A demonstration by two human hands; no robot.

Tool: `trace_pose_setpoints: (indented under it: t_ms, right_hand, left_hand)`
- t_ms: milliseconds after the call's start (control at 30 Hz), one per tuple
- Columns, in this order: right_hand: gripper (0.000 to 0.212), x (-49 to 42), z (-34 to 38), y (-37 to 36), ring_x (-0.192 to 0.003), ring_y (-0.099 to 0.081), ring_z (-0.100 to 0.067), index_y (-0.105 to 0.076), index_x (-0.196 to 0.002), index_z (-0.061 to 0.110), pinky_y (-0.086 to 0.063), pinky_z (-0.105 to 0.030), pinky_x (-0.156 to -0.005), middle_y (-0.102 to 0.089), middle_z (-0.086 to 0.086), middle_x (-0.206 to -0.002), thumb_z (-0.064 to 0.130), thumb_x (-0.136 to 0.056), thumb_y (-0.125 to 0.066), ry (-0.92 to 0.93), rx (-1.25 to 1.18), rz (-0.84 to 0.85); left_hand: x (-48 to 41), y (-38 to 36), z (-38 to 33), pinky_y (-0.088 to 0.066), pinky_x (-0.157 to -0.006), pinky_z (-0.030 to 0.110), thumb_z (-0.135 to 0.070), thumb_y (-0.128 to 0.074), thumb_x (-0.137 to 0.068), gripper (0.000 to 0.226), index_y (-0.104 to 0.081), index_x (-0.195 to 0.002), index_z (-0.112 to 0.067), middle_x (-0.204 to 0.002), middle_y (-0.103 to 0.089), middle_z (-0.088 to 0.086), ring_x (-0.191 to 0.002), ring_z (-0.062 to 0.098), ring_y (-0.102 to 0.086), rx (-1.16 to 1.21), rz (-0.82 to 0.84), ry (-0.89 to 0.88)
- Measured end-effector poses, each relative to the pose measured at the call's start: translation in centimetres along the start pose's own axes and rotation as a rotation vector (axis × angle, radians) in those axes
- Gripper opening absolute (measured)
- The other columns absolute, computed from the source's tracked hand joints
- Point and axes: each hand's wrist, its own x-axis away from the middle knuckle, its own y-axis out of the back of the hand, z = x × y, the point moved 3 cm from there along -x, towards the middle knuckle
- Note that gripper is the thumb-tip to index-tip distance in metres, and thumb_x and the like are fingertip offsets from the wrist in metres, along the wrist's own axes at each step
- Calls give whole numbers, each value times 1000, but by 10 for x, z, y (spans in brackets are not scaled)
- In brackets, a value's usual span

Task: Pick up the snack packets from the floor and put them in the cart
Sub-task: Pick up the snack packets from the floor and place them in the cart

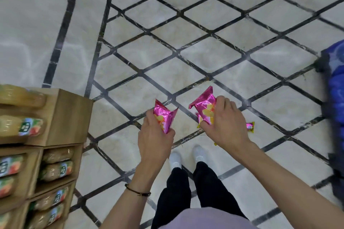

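Head view: left hand (155, 136) and right hand (226, 122) each grip a pink packet (164, 115)

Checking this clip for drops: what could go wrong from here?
Both hands are full: left hand grips the left pink packet, right hand the right pink packet, so the small packet on the floor could be left behind, or a held one may slip reaching for it. Near the shoes, it might get stepped on.
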Motion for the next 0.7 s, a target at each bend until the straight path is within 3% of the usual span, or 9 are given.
trace_pose_setpoints:
  t_ms: [400, 567, 700]
  right_hand:
    - [59, 47, -9, 93, -79, -54, -27, -40, -105, 12, -48, -37, -61, -57, -5, -90, 44, -68, -75, -137, -69, -145]
    - [53, 75, -12, 108, -82, -55, -26, -39, -102, 15, -44, -36, -64, -56, -3, -89, 42, -70, -71, -273, -67, -201]
    - [60, 111, -10, 117, -90, -56, -26, -42, -112, 13, -44, -37, -68, -58, -4, -99, 47, -73, -71, -468, -61, -247]
  left_hand:
    - [53, 43, -73, -41, -53, 34, -26, -72, -75, 53, -27, -103, -28, -89, -51, -5, -75, 21, -53, 68, -96, -27]
    - [62, 44, -90, -40, -54, 34, -29, -71, -77, 51, -28, -105, -27, -90, -52, -5, -77, 21, -55, 74, -32, -127]
    - [71, 45, -104, -40, -58, 36, -25, -73, -79, 50, -30, -105, -26, -90, -50, -7, -78, 21, -54, 85, 40, -277]
